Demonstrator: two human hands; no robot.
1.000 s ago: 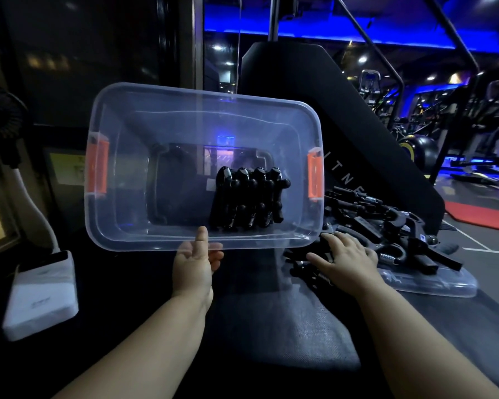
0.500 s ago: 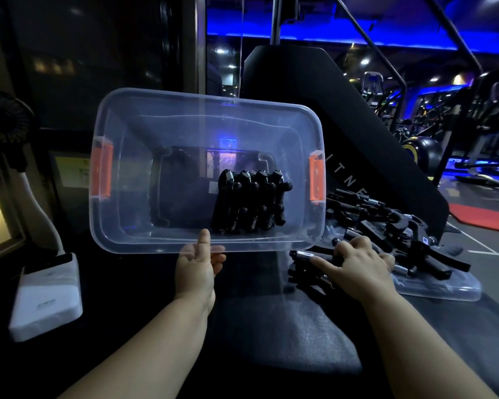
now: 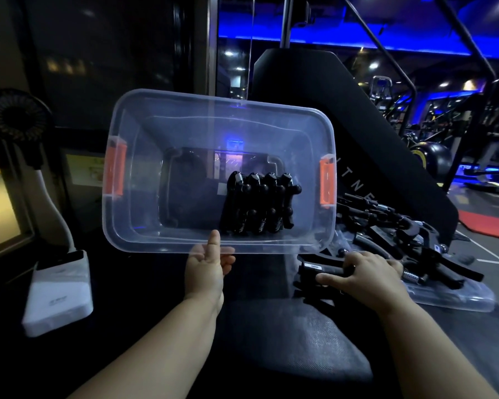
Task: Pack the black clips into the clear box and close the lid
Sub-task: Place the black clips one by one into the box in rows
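The clear box (image 3: pixel 144 226) with orange latches is tipped up so its opening faces me. My left hand (image 3: pixel 206 269) holds its near rim, thumb on the rim's front. Several black clips (image 3: pixel 260 205) stand in a row inside, at the right of the bottom. To the right, a heap of loose black clips (image 3: pixel 409 243) lies on the clear lid (image 3: pixel 461 300). My right hand (image 3: pixel 363 275) grips a black clip (image 3: pixel 320 269) at the heap's near left edge.
A white power bank (image 3: pixel 59 292) lies at the left beside a small black fan (image 3: pixel 18 119) on a white neck. A dark padded surface (image 3: pixel 285 335) lies under my hands. Gym machines (image 3: pixel 357 125) stand behind and to the right.
My right hand drew back from the heap toward me and closed around a clip. The box stays held up in my left hand, almost unmoved.
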